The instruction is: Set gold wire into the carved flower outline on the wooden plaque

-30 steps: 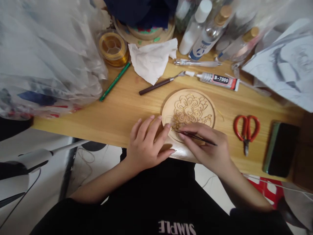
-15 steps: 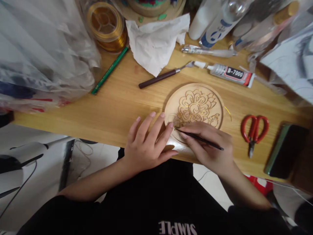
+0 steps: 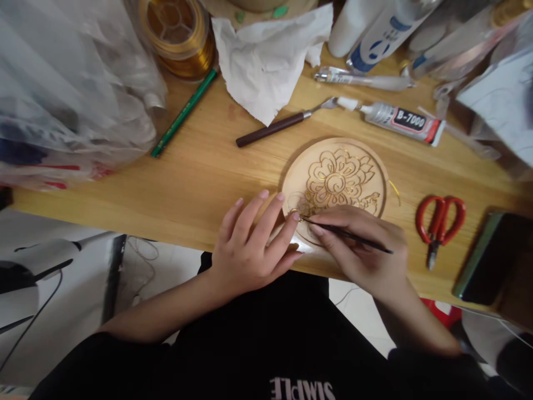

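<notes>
A round wooden plate lies near the table's front edge, with a flower outlined in gold wire on its face. My left hand rests at the plate's left rim, fingers spread, its index fingertip touching the lower left of the pattern. Between thumb and fingers, my right hand pinches slim dark tweezers, their tip down at the gold wire beside my left index finger. The right hand covers the plate's lower right part. A loose end of gold wire sticks out past the right rim.
Red-handled cutters and a phone lie at right. Behind the plate are a glue tube, a dark-handled palette knife, a pen and crumpled tissue. A green pencil, wire spool and plastic bag stand left.
The view has shifted slightly, so the table things sit a little differently. The tweezers stay in my right hand at the lower left of the pattern, and my left hand stays at the rim.
</notes>
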Demonstrator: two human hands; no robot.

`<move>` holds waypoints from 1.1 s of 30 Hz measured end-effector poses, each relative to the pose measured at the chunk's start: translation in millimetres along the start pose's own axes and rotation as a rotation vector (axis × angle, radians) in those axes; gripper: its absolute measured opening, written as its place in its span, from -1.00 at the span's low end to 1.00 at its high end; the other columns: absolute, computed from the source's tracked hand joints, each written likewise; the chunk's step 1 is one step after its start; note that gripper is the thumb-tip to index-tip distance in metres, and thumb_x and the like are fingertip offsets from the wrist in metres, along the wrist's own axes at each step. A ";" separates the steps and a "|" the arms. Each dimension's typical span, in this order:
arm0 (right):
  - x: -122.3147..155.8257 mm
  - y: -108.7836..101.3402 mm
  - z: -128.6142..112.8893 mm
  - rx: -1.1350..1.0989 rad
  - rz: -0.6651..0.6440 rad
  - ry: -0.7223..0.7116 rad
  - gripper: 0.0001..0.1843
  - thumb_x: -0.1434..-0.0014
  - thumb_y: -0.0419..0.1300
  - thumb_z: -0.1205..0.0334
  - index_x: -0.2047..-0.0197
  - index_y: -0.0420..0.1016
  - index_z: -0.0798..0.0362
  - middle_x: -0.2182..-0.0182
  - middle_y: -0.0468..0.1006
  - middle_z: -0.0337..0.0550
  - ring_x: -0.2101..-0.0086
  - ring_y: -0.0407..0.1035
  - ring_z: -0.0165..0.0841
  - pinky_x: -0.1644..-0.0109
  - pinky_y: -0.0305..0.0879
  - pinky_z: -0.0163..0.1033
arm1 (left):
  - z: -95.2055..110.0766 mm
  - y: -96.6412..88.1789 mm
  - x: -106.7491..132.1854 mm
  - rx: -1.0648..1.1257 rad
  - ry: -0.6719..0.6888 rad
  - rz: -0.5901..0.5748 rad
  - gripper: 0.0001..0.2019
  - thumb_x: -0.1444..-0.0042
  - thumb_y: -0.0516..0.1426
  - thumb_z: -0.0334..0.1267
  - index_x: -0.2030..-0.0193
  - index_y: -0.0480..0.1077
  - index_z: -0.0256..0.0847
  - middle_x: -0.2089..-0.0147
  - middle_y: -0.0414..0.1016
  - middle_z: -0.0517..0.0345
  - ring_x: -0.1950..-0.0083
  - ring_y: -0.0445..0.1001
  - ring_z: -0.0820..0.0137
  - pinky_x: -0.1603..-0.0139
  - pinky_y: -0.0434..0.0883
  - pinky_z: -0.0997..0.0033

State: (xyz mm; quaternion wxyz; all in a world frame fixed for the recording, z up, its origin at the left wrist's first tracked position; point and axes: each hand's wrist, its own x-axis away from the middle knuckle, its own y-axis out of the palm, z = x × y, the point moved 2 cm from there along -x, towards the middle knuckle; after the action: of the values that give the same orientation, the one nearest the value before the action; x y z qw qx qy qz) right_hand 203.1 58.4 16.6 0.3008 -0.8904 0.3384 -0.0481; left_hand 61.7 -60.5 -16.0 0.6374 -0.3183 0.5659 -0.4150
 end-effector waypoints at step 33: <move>-4.9 -3.5 12.9 -0.190 -0.017 0.011 -0.79 -0.09 0.29 0.51 0.22 0.58 0.05 0.32 0.63 -0.17 0.29 0.53 -0.45 0.18 0.45 -0.36 | -0.5 -1.1 -0.7 0.008 -0.002 -0.015 -0.51 -0.18 0.10 0.06 -0.12 0.45 -0.21 -0.16 0.43 -0.16 -0.23 0.35 0.04 -0.24 0.25 0.06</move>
State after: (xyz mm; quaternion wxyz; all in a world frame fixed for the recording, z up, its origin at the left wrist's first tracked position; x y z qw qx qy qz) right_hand 205.0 70.0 8.7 0.2125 -0.9174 0.3356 -0.0231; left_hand 61.0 -60.4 -14.8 0.6360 -0.3203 0.5612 -0.4219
